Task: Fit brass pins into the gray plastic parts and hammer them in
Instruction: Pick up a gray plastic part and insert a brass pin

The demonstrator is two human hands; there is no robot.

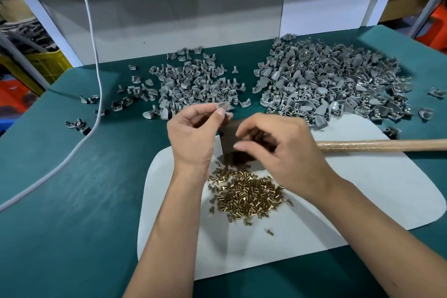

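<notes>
A: While both hands crowd the middle, what's around them?
B: Two heaps of gray parts at the back: left heap [193, 84], right heap [333, 84]. Cable [96, 55] on the left. Dark block [232, 143] half hidden behind the hands; hammer handle [382, 145] cut off at the right edge.
A: Hands?
B: Left hand [193, 135] pinches a gray part [221, 107] above the block. Right hand [280, 150] curled; can't tell what it holds.
A: Pins?
B: Brass pins [249, 196] piled on the white mat [362, 201], near side of the block. Small, flanged heads.
</notes>
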